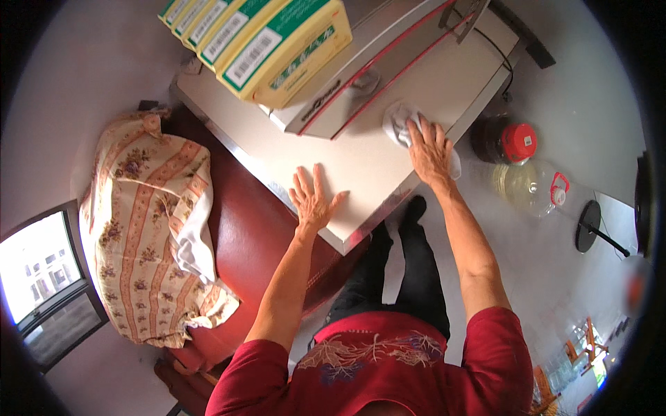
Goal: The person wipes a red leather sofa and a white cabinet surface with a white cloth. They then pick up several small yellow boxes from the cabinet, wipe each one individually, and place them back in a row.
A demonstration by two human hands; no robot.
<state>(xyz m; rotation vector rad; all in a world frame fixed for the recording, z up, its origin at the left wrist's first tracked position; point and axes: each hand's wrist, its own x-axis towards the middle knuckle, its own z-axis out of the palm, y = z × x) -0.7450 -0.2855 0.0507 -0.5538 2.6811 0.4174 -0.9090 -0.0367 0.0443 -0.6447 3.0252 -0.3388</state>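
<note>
A white cloth (398, 125) lies on the pale tabletop (368, 166), close to the edge on the right. My right hand (431, 151) presses down on it, its fingers over the cloth and part of the fabric showing beside the wrist. My left hand (313, 203) rests flat near the table's front left corner, fingers spread, holding nothing. Just beyond my hands stands a glossy, pale appliance-like box (388, 73) with red trim lines. Its shiny front faces the cloth. Several yellow and green cartons (284, 59) stand in a row on top.
A dark red leather seat (250, 222) partly under a flowered cover (142, 222) sits left of the table. On the floor at right are a dark jar with a red lid (519, 143) and a clear jug of yellowish liquid (524, 186). A black cable (508, 62) hangs by the far right edge.
</note>
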